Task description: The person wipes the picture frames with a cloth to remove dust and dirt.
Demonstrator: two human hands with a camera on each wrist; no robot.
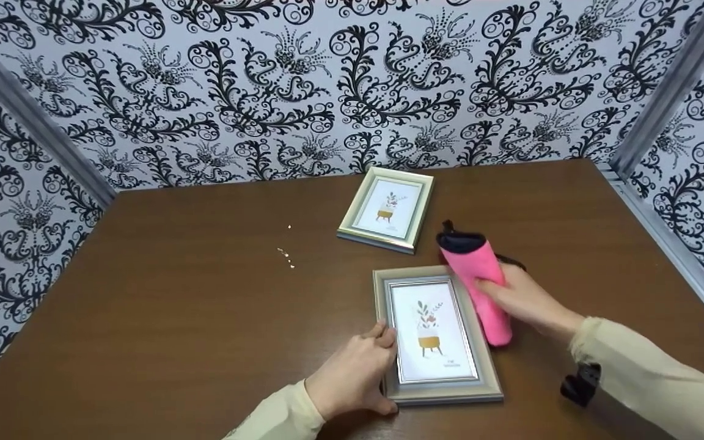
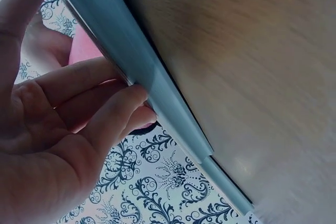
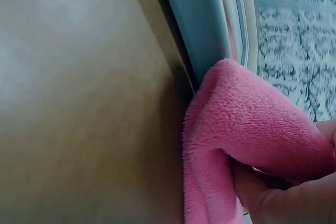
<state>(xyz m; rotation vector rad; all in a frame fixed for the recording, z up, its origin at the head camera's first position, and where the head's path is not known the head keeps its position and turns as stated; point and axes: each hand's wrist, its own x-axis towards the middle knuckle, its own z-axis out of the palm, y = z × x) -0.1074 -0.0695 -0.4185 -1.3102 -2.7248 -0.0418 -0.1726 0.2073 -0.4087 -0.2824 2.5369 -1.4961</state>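
Observation:
A picture frame (image 1: 434,324) with a pale border and a print of a potted plant lies face up on the brown table. My left hand (image 1: 352,370) grips it by its left edge, the thumb down at the near left corner. In the left wrist view, fingertips meet the blue-grey side of the frame (image 2: 144,61). My right hand (image 1: 526,299) holds a folded pink plush cloth (image 1: 477,269) with a dark inner side along the right edge of the frame. The right wrist view shows the cloth (image 3: 247,119) bunched against that edge.
A second, similar picture frame (image 1: 385,211) lies face up farther back, near the patterned wall (image 1: 278,91). Several small light flecks (image 1: 286,255) dot the table (image 1: 175,305) left of the frames. Metal rails (image 1: 676,238) run along the right side.

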